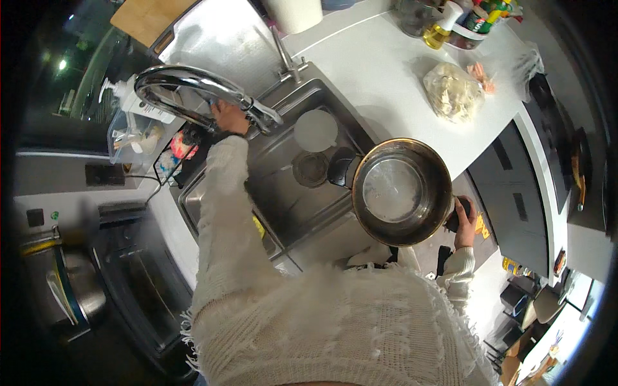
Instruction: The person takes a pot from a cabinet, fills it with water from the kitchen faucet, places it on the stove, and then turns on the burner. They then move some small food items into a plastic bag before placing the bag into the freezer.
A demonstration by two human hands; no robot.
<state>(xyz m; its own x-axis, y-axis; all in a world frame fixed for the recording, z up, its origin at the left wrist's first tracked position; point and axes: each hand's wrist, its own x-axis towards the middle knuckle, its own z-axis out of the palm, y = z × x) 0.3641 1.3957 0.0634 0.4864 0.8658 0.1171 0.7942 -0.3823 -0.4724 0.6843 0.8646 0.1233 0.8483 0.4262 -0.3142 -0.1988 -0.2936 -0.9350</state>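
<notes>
A metal cooking pot (pixel 400 191) with two black handles is held over the right edge of the steel sink (pixel 289 207). My right hand (pixel 465 223) grips its right-hand handle; the other handle points over the basin. Clear liquid seems to lie in the pot. At the base of the chrome faucet (pixel 193 79) is my left hand (pixel 231 117), partly behind the spout, so its fingers are hard to read. A round whitish disc (pixel 316 130) rests in the basin beside the drain (pixel 310 169).
A knotted plastic bag (pixel 454 91) of pale food lies on the white counter (pixel 367 62), below bottles (pixel 442 26). A steel board (pixel 227 38) leans behind the sink. Left of the faucet stand a soap dispenser (pixel 140 99), a plastic tub (pixel 135 137) and a sponge rack (pixel 178 149).
</notes>
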